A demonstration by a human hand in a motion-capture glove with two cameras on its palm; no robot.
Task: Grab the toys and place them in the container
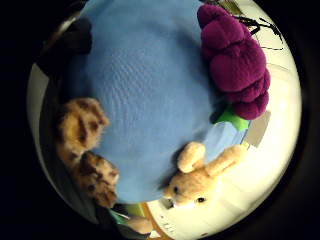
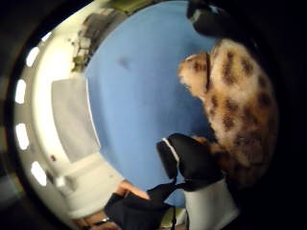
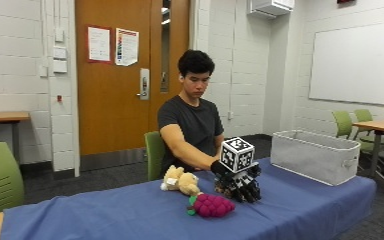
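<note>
Grip (image 3: pixel 237 186) was down on the blue surface (image 3: pixel 112 212), fingers curled around a spotted plush toy (image 2: pixel 235 115). Rabbit plush (image 3: pixel 180 181) and purple grape plush (image 3: pixel 211 205) lay just beside it. Pickup step, seemingly; next: lift, carry to the grey container (image 3: pixel 317 155).

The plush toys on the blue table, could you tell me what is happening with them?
A seated person's gloved right hand is down on the blue tablecloth, fingers curled around a spotted plush toy. A tan plush bunny and purple plush grapes lie beside it. The grey fabric bin stands further along the table.
</note>
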